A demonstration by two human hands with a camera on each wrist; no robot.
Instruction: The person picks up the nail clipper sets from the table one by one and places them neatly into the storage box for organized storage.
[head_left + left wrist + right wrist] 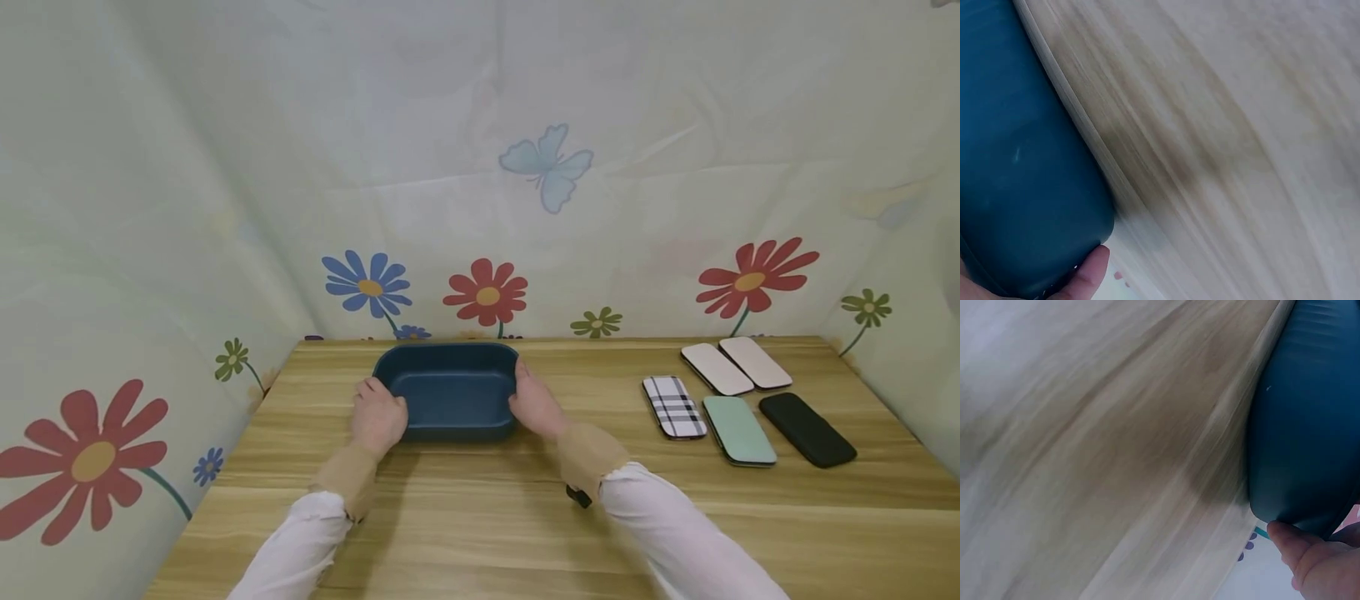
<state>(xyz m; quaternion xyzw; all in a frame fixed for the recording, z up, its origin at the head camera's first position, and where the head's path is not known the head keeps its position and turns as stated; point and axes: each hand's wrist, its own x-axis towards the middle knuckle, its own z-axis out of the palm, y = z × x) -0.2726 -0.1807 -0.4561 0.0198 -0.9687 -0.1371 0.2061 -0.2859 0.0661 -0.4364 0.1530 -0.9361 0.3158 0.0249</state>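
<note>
A dark blue rectangular bin [453, 433] with rounded corners stands near the back of the wooden table, its inside bare. My left hand [378, 417] grips its left end, thumb over the rim. At the opposite end my right hand [538, 402] holds the bin the same way. Fingers [1090, 272] press against the lower corner in the left wrist view, where the bin's outer wall [1029, 144] fills the left side. The right wrist view likewise has fingertips [1288, 540] against the bin's wall [1304, 425].
On the right of the table [465, 525] lie several flat rounded cases: a plaid one [674, 407], a mint green one [739, 431], a black one [807, 429] and two pale pink ones [717, 369]. A flower-printed curtain [435, 208] hangs behind the table.
</note>
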